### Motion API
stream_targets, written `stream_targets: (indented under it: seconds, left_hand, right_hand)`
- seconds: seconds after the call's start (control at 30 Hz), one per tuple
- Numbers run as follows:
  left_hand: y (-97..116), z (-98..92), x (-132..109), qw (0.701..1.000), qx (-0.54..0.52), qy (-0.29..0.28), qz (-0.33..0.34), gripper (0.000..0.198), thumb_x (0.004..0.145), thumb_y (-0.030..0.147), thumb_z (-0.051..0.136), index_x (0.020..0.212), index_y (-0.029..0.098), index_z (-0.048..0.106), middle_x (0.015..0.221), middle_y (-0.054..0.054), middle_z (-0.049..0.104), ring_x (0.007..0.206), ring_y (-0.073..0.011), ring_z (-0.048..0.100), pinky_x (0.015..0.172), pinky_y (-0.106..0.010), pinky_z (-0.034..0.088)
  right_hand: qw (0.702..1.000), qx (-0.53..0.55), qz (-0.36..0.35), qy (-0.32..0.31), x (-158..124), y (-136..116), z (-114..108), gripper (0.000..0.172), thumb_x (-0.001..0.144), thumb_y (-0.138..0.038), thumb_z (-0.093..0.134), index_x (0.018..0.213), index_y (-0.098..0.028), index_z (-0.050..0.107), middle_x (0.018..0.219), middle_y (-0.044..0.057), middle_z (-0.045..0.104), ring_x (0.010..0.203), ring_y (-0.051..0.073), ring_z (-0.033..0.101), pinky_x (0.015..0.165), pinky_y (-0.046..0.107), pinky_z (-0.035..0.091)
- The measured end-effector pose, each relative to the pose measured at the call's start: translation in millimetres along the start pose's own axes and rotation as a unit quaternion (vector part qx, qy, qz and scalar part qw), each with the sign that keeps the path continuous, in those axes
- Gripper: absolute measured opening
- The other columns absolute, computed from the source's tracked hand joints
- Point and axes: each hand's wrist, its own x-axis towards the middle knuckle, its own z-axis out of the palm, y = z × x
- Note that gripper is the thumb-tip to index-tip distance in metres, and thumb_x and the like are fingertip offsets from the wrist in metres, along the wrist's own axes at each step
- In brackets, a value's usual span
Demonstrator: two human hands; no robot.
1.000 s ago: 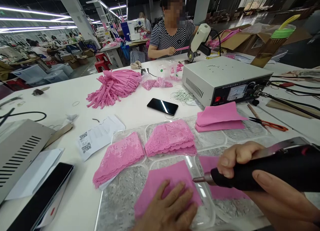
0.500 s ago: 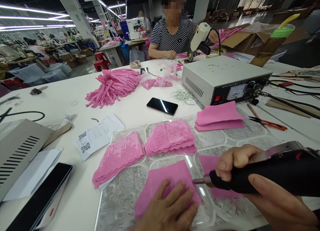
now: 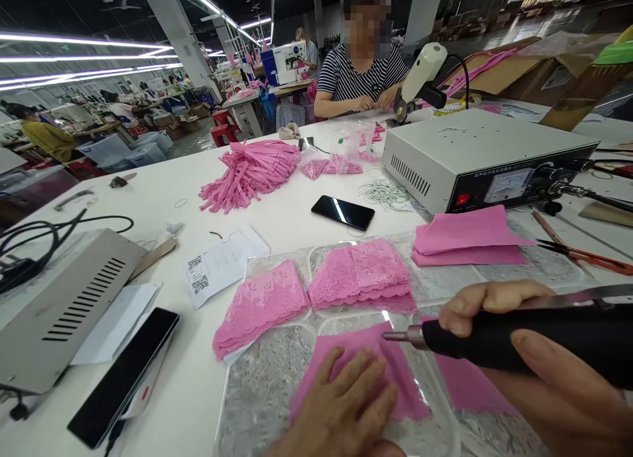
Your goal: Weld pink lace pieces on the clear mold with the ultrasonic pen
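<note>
My left hand [image 3: 346, 394] lies with fingers spread on a pink fabric piece [image 3: 410, 394], pressing it to the clear mat [image 3: 257, 391]. In my right hand [image 3: 539, 338] is a black handheld ultrasonic welder [image 3: 499, 341], held from the right with its metal tip pointing left. That tip is over the fabric's upper right corner, just beyond my left fingers; whether it touches cannot be made out. Under the welder lies another pink piece [image 3: 469, 381], partly hidden. Two stacks of scalloped pink lace, the left stack [image 3: 262, 305] and right stack [image 3: 363, 272], lie beyond my hands.
Folded pink fabric [image 3: 465, 236] and orange-handled scissors [image 3: 593, 256] lie right, before a grey generator box [image 3: 484, 147]. A phone [image 3: 342, 212], pink strap bundle [image 3: 252, 170] and paper [image 3: 222, 262] lie beyond. Left are another box [image 3: 74, 299] and phone [image 3: 126, 378]. A co-worker [image 3: 363, 74] sits opposite.
The view has swung left. The welder's tip has shifted along the fabric's right edge toward its upper corner. My left hand stays on the fabric. The co-worker's hands have come together on the table.
</note>
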Motion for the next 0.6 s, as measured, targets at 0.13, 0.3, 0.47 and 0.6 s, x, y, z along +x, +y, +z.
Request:
stream_targets:
  seconds: [0.13, 0.3, 0.47, 0.6]
  left_hand:
    - [-3, -0.2, -2, 1.000, 0.004, 0.010, -0.005, 0.049, 0.096, 0.054, 0.039, 0.120, 0.016, 0.061, 0.121, -0.008, 0.064, 0.126, -0.0220, 0.050, 0.115, -0.042, 0.023]
    - [-1, 1.6, -3, 1.000, 0.005, 0.016, -0.016, 0.051, 0.096, 0.055, 0.036, 0.118, 0.017, 0.062, 0.121, -0.006, 0.064, 0.123, -0.0212, 0.052, 0.116, -0.042, 0.019]
    - [-1, 3.7, -3, 1.000, 0.000, 0.025, -0.017, 0.052, 0.097, 0.055, 0.033, 0.115, 0.017, 0.063, 0.117, -0.005, 0.066, 0.119, -0.0207, 0.055, 0.116, -0.042, 0.018]
    - [-2, 2.1, -1, 1.000, -0.013, 0.016, -0.014, 0.050, 0.096, 0.054, 0.037, 0.115, 0.016, 0.063, 0.117, -0.006, 0.066, 0.117, -0.0209, 0.057, 0.115, -0.041, 0.021]
  right_hand:
    - [0.998, 0.010, -0.029, -0.046, 8, 6, 10, 0.008, 0.080, -0.031, 0.066, 0.085, -0.025, 0.064, 0.074, 0.004, 0.061, 0.060, 0.017, 0.058, 0.060, 0.033, 0.056]
    - [0.998, 0.004, -0.034, -0.052, 8, 12, 13, 0.008, 0.080, -0.030, 0.066, 0.085, -0.024, 0.064, 0.072, 0.004, 0.061, 0.061, 0.017, 0.059, 0.059, 0.033, 0.056]
    - [0.998, -0.009, -0.033, -0.049, 9, 11, 14, 0.008, 0.080, -0.031, 0.067, 0.083, -0.023, 0.063, 0.070, 0.004, 0.062, 0.061, 0.018, 0.059, 0.059, 0.033, 0.055]
    - [0.997, 0.009, -0.031, -0.068, 11, 11, 17, 0.004, 0.081, -0.026, 0.065, 0.082, -0.023, 0.064, 0.070, 0.004, 0.063, 0.061, 0.018, 0.060, 0.060, 0.033, 0.055]
